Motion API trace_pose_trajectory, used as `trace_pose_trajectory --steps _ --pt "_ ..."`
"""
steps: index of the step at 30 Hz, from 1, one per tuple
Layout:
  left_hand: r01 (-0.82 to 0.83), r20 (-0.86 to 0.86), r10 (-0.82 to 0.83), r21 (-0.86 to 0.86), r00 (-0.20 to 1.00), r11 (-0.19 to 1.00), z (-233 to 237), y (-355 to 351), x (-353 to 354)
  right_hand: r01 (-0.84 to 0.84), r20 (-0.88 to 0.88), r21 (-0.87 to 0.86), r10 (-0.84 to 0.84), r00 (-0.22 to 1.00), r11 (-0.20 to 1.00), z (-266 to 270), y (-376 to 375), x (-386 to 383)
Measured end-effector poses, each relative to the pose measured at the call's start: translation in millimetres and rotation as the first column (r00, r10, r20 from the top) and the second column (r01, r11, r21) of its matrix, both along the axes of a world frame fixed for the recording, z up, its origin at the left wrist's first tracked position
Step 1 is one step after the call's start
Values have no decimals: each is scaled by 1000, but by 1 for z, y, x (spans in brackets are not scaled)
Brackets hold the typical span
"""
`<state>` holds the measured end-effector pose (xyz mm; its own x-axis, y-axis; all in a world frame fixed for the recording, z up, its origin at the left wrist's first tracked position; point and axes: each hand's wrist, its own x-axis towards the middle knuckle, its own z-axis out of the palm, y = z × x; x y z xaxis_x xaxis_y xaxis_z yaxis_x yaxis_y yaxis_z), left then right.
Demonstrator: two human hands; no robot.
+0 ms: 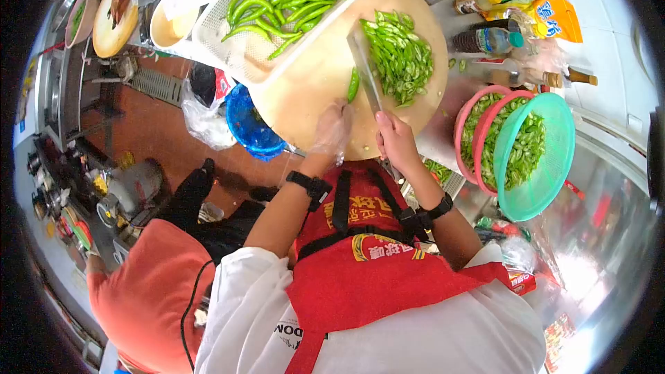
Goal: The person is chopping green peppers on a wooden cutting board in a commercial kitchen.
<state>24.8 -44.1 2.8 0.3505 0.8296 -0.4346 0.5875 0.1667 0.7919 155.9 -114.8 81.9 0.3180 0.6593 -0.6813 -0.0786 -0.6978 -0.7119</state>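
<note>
Round cutting board (305, 107): spreading under both hands, giving the blade a flat bed
White plastic basket (211, 24): overlapping the board's far left, apparently keeping whole green chilies (305, 0) within left-side reach
Teal colander (560, 159): tilting beside pink and red ones at right, sliced chilies showing inside, likely placed for the cutting side
Cleaver (366, 73): standing between whole and cut, its blade seemingly walling off the slices
Sliced green chilies (398, 59): heaping right of the blade
Right hand (396, 140): closing around the cleaver's handle, steering it
Left hand (334, 125): wearing clear plastic, hovering or resting by one chili; whether it is gripping, I cannot tell
Single whole chili (353, 84): lying left of the blade, near the left fingertips
</note>
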Motion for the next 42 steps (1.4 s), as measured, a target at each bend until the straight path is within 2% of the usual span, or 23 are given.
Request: trace_pose_trajectory --steps 2,5,8,11,13,16,19,22,26,29,31,32,34,37,40,41,42 --pt "-5 27 8 -99 1000 995 -3 7 3 14 -4 11 -14 1000 1000 -1 -2 -3" --pt "24 -33 -21 102 999 995 -8 6 8 14 -26 -32 -15 1000 999 -8 -1 2" --pt "-12 -104 27 149 994 989 -8 10 11 -4 -51 -19 3 999 1000 -2 -1 0" --pt "-22 -38 23 32 999 999 6 17 15 -6 -40 8 6 999 1000 -12 -6 4" --pt "15 -26 -14 59 1000 998 -2 20 17 -11 -14 -15 10 1000 1000 -12 -1 3" --pt "18 -51 -15 59 999 998 -8 25 14 1 -13 56 0 1000 998 -4 -4 -1" --pt "15 -54 -11 80 998 997 -9 24 17 -66 -24 -60 64 998 996 -16 0 5" --pt "-5 -80 13 106 997 994 -14 27 17 -47 -16 44 47 999 998 -9 -4 -1" --pt "37 -45 -31 152 998 988 -26 26 18 -35 -11 -13 35 999 999 -16 -5 -1" --pt "13 -119 -14 -7 993 1000 -16 32 18 -90 -42 11 90 995 996 -15 -5 -1" --pt "5 -109 7 102 994 995 -16 33 16 -79 -40 65 82 996 995 -13 -6 -1" --pt "4 -99 12 157 995 988 -15 33 17 -85 -48 29 86 995 996 -15 -7 0" --pt "59 -149 -32 181 988 982 -8 36 16 -100 -63 -36 97 993 994 -18 -1 1" --pt "81 -212 -48 150 976 985 -5 40 13 -68 37 49 66 997 996 1 -2 -4" --pt "122 -180 -92 165 979 979 -6 41 8 -104 85 99 96 992 990 -21 -4 -1" --pt "141 -171 -109 190 979 972 -7 45 -1 -83 34 51 81 996 995 -27 -6 3" --pt "69 -147 -45 161 988 985 -4 48 -13 -70 -24 8 70 997 998 -33 -8 13"
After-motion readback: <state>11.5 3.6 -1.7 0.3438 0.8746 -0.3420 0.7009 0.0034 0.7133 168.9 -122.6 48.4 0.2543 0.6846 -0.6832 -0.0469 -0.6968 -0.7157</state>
